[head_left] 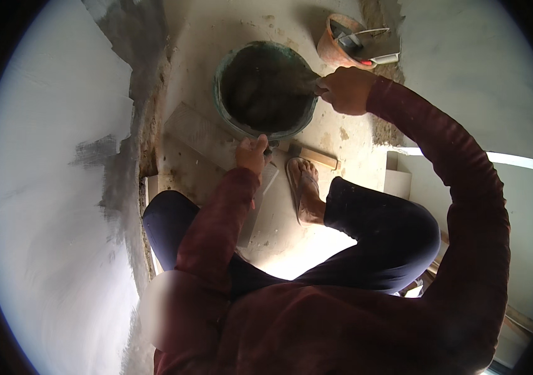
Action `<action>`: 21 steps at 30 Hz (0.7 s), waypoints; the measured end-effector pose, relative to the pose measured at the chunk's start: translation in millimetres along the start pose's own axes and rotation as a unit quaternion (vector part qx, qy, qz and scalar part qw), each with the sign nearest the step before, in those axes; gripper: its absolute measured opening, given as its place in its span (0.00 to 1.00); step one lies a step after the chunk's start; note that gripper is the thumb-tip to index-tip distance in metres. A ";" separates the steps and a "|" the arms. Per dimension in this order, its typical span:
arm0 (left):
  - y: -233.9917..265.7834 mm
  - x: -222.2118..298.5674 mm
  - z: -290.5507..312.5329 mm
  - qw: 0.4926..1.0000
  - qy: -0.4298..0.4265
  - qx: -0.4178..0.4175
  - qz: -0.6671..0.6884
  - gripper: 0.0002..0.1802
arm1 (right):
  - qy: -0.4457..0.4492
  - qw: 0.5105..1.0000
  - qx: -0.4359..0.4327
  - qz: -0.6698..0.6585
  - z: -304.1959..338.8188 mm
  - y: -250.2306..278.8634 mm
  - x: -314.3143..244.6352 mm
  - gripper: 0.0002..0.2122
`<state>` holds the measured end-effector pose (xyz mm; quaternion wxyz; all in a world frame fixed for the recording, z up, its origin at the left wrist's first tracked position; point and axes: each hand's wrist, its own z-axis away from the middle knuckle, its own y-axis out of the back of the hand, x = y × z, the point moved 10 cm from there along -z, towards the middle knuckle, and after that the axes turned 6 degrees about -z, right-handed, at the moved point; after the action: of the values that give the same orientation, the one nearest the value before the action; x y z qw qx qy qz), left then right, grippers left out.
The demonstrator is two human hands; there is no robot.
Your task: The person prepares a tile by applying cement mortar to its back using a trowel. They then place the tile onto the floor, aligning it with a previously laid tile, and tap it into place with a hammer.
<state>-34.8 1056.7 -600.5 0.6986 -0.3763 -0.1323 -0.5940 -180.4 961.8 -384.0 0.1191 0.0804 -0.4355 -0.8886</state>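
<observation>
A round green-rimmed tub [218,103] holds dark grey wet mortar [260,87]. At its right rim, my right hand [346,90] is closed round what looks like a trowel [310,85], its grey end reaching in over the mortar. My left hand [252,154], at the near rim, is closed on a tool with a dark handle [271,147]. Below that hand a long, flat grey piece with a pale edge [258,209] slants toward my legs; whether it belongs to the handle, I cannot tell.
An orange bucket [330,51] with tools in it stands at the far right. A wooden-edged piece [314,155] lies by my sandalled foot [307,187]. A grey board [197,134] lies left of the tub. Partly plastered walls [60,156] rise on both sides.
</observation>
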 end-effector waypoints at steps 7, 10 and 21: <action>-0.8 -8.1 -16.8 0.996 -0.076 -0.004 -0.044 0.14 | -0.067 0.992 0.046 -0.096 -53.9 -118.2 -1.5 0.17; -0.5 1.8 -19.1 0.989 -0.120 -0.003 -0.087 0.14 | 0.017 0.993 0.048 0.107 -2.2 -90.5 -47.0 0.13; -20.9 11.2 -8.5 0.990 -0.139 -0.013 0.035 0.21 | 0.092 0.952 -0.181 0.230 -68.7 -114.8 4.0 0.10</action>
<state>-53.6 1042.4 -591.6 0.6889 -0.4686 -0.2070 -0.5128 -183.6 976.8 -516.9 0.3720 0.0364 -0.2617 -0.8898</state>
